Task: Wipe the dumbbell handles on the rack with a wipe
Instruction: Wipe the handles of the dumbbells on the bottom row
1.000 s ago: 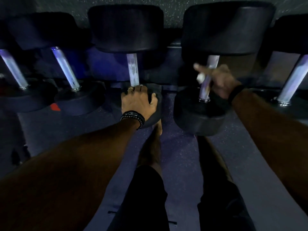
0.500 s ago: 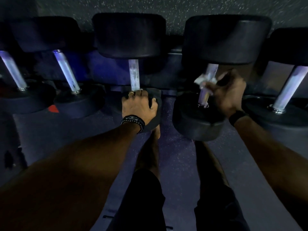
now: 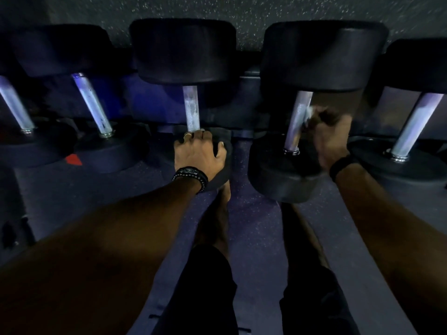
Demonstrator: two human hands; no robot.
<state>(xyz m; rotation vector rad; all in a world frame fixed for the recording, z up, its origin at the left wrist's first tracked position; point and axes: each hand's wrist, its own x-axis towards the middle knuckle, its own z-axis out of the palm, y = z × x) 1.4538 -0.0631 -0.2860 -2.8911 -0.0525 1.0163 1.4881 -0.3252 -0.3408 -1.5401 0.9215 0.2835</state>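
Several black dumbbells with shiny metal handles lie side by side on a dark rack. My left hand (image 3: 198, 154) rests over the near head of the middle dumbbell (image 3: 183, 49), its fingers curled on the head's edge just below the handle (image 3: 191, 112). My right hand (image 3: 331, 136), blurred, holds a small white wipe (image 3: 309, 113) against the right side of the handle (image 3: 298, 119) of the dumbbell (image 3: 321, 54) to the right. Most of the wipe is hidden in the fingers.
More dumbbell handles (image 3: 93, 103) (image 3: 14, 105) lie to the left and another handle (image 3: 416, 124) at the far right. A red mark (image 3: 73, 160) shows on the rack. Speckled floor (image 3: 254, 223) and my legs (image 3: 217, 286) fill the lower view.
My right hand has turned and slid from the left and top of the handle to its right side, carrying the wipe. The left hand has stayed on the middle dumbbell's head.
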